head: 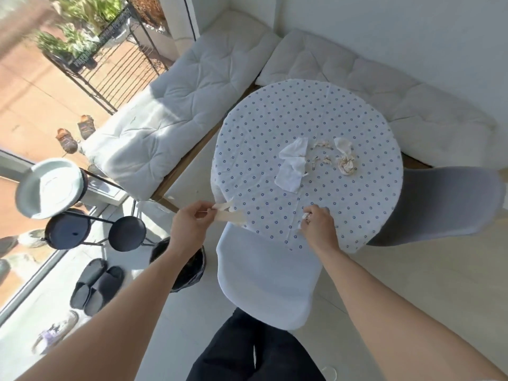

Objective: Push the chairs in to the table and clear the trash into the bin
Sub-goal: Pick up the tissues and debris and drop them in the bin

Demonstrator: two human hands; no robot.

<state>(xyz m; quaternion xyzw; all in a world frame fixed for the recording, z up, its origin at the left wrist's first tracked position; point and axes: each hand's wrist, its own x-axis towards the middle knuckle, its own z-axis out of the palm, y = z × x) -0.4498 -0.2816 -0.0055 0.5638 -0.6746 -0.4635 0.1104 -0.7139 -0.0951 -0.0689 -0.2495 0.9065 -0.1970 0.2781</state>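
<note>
The round tabletop wears a white cloth printed with small blue flowers. Near its middle lies the trash: two flat, crumpled white tissues, one above the other and touching, a scatter of small beige scraps just beside them to the right, and a wadded cream napkin further right.

At the near left edge of the tabletop, the left hand pinches pale paper strips, thumb and fingers closed on one end while the other end lies over the rim. The right hand rests at the near edge with its fingers curled down on a small white wad; a ring shows on one finger.

A white chair sits tucked under the near edge, and a grey chair is against the right edge. The bin, lined with a black bag, stands on the floor beside the white chair, partly hidden by the left forearm.

White cushions run along the far and left sides of the tabletop. Lettering on a planter outside the window is too blurred to read.
</note>
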